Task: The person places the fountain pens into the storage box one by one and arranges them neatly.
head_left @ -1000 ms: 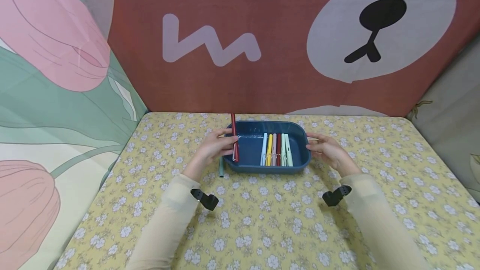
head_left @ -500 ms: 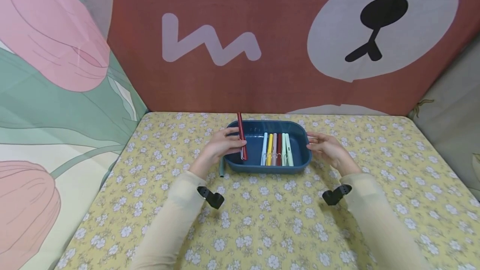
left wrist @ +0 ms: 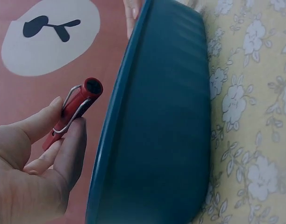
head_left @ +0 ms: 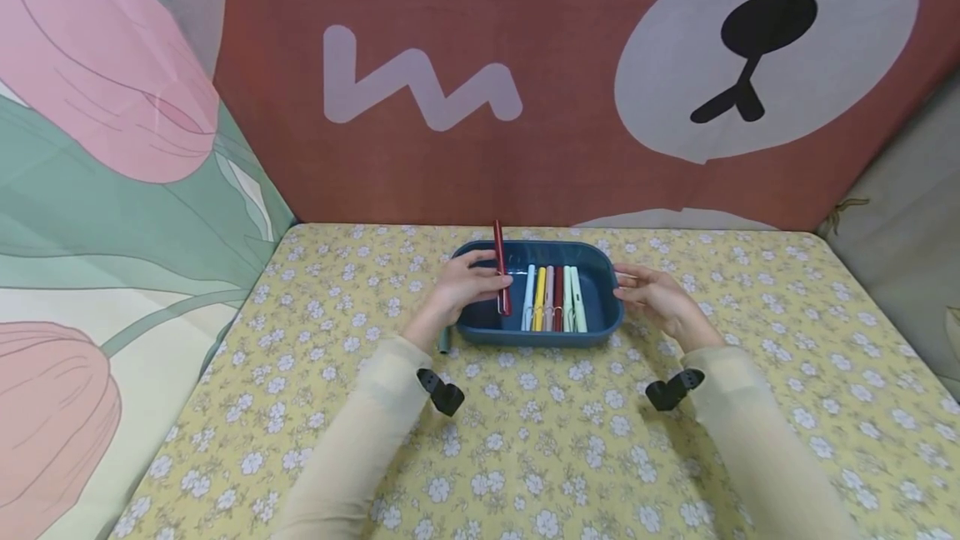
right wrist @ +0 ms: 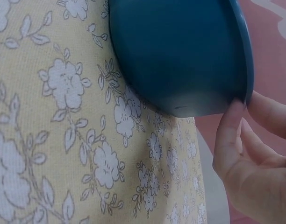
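My left hand (head_left: 467,283) pinches a red pen (head_left: 501,255) with a wire clip, held tilted above the left part of a blue plastic box (head_left: 540,340). In the left wrist view, thumb and fingers close on the red pen's sides, its round end towards the camera. Thumb and fingers of my right hand (right wrist: 255,158) pinch the box's right rim. Inside the box several pens lie side by side: a light blue pen (head_left: 528,294), a yellow pen (head_left: 539,298), a pink pen (head_left: 549,298), a dark red pen (head_left: 558,298) and two pale green pens (head_left: 577,298).
A dark green pen (head_left: 444,343) lies on the table against the box's left side, partly hidden by my left hand. Flowered yellow cloth (head_left: 525,440) covers the table. A brown printed curtain (head_left: 450,173) stands along the back edge, with others at the sides.
My left hand has carried the red pen rightwards, from the box's left rim to over its inside, nearer the row of pens. The right hand stays at the rim.
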`<state>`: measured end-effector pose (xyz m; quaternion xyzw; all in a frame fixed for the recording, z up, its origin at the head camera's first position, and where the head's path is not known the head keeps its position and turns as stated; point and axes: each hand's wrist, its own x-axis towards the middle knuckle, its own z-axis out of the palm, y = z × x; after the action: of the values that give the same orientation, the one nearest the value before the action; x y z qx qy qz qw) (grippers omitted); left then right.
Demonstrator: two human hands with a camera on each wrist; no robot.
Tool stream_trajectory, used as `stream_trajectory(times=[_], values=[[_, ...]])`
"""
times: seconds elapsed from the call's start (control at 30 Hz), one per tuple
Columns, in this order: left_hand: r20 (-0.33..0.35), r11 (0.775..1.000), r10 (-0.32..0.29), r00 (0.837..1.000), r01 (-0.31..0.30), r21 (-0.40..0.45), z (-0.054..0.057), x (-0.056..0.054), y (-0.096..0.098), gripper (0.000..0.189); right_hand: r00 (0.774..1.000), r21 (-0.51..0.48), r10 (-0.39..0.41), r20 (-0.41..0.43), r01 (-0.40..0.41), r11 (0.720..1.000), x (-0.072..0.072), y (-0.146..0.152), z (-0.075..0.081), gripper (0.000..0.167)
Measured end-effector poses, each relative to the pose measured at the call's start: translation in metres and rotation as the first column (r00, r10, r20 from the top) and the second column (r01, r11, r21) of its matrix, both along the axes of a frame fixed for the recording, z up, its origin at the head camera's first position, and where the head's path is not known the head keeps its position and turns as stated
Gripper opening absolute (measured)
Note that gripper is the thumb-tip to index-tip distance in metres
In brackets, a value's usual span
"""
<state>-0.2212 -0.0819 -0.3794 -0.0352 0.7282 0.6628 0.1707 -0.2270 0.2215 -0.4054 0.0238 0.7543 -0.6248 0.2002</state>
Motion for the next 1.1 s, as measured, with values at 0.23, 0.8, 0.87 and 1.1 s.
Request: stream_trajectory(times=[0.23,0.8,0.87,1.1], values=[[-0.013,0.999,0.001,1.0,-0.002,-0.043,-0.003,0.002,0.009,0.056,1.0,-0.005,0.002,0.001,-0.002,1.0,0.0,0.0,-0.001,0.066],[-0.013,0.995,-0.002,1.0,0.0,-0.098,-0.009,0.001,0.017,0.054,1.0,-0.021,0.011,-0.007,-0.011,1.0,0.0,0.001,-0.002,0.066],[-0.013,0.995,-0.002,1.0,0.0,-0.098,-0.009,0.0,0.017,0.055,1.0,-0.019,0.012,-0.006,-0.012,1.0,0.0,0.001,-0.001,0.066],[0.0,0.996,-0.004,1.0,0.004,-0.088,-0.011,0.0,0.018,0.054,1.0,-0.009,0.007,-0.005,-0.007,1.0,0.001,0.0,0.0,0.066]])
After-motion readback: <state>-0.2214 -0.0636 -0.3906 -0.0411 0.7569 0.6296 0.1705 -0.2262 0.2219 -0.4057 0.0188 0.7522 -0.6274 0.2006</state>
